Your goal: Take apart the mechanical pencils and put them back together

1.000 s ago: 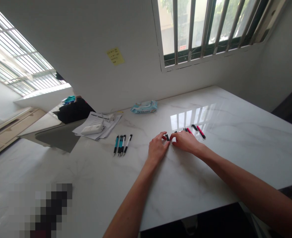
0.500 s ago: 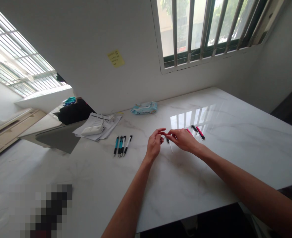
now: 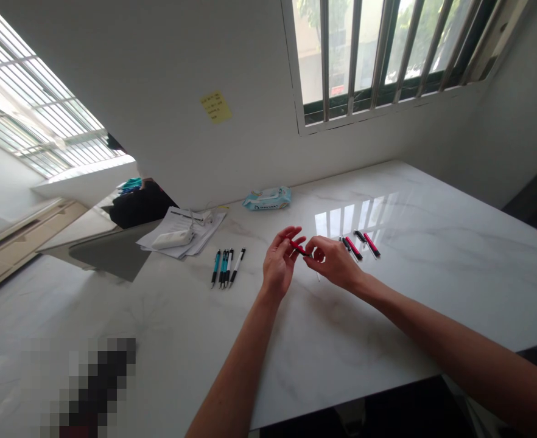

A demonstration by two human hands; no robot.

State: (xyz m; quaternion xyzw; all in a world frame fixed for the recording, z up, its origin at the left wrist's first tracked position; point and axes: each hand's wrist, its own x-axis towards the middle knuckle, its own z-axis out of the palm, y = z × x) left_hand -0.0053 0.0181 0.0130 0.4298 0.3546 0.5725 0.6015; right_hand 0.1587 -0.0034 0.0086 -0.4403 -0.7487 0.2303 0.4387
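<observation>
My left hand (image 3: 278,267) has its thumb and fingers closed on one end of a red pen barrel with a black grip (image 3: 299,249). Pinching the black end of the barrel is my right hand (image 3: 333,259). The tip of a thin white stick, like a pen refill (image 3: 318,277), shows on the table under my right hand. Just beyond that hand lie two more red barrels, a nearer one (image 3: 352,246) and a farther one (image 3: 371,243), each with a slim black part and a thin white stick beside it.
Several blue and white pens (image 3: 223,267) lie in a row left of my hands on the marble-patterned table (image 3: 181,359). Farther back are papers (image 3: 209,230) with a white device (image 3: 173,238) and a wipes packet (image 3: 267,199). A yellow note (image 3: 216,107) is on the wall.
The red barrel now shows between my hands, which have opened slightly apart. My right hand has uncovered more of the parts behind it. The view has shifted a little.
</observation>
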